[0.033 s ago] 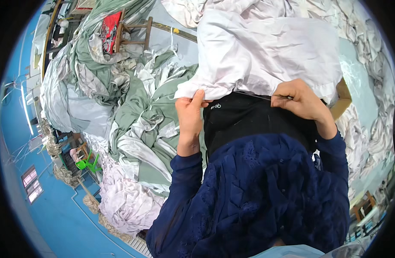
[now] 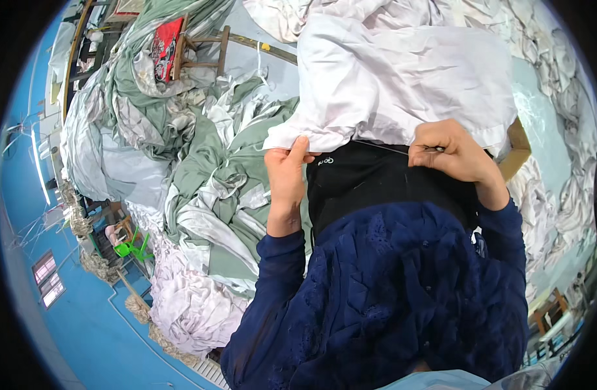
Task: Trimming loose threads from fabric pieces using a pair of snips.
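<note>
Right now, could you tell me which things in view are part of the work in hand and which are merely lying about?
In hand:
- white cloth, its near edge gripped by both hands
- left hand, pinching that edge
- right hand, closed on the edge

Lying about:
- green and white fabric heap
- wooden chair with a red cloth
- pale pink fabric pile

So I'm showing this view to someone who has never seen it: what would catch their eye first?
Probably the big white cloth at top centre, its near edge pinched by the left hand and the right hand over a black garment. Next, the heaps of pale green and white fabric piled on the left, with a red cloth over a wooden chair at the upper left.
</note>
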`<act>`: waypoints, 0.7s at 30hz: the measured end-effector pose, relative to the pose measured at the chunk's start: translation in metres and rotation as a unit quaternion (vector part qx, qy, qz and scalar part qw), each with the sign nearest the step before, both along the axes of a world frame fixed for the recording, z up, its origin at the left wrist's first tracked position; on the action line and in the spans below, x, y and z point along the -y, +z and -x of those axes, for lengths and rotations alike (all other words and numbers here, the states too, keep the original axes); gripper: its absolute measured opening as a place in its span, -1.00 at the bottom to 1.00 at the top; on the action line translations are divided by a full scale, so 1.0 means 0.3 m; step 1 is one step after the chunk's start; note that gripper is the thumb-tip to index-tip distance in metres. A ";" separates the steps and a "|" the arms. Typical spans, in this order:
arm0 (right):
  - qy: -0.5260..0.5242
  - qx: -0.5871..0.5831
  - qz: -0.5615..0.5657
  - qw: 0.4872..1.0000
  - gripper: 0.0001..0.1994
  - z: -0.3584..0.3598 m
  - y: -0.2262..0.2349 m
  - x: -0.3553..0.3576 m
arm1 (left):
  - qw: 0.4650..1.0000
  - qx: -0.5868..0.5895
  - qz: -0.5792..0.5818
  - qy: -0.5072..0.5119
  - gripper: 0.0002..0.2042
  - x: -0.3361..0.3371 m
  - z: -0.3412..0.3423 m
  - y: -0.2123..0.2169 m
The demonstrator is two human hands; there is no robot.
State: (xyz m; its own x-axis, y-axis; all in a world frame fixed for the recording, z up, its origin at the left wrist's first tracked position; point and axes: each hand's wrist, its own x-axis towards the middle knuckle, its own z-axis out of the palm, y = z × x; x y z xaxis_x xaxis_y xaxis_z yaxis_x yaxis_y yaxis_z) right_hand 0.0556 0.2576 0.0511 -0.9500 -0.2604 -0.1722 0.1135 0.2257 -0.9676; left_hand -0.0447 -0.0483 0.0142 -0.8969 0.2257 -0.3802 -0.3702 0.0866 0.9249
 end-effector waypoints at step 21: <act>-0.109 -0.197 -0.179 0.958 -0.83 0.119 -0.144 0.224 | 0.993 0.020 -0.091 0.065 -0.80 -0.074 -0.028 -0.011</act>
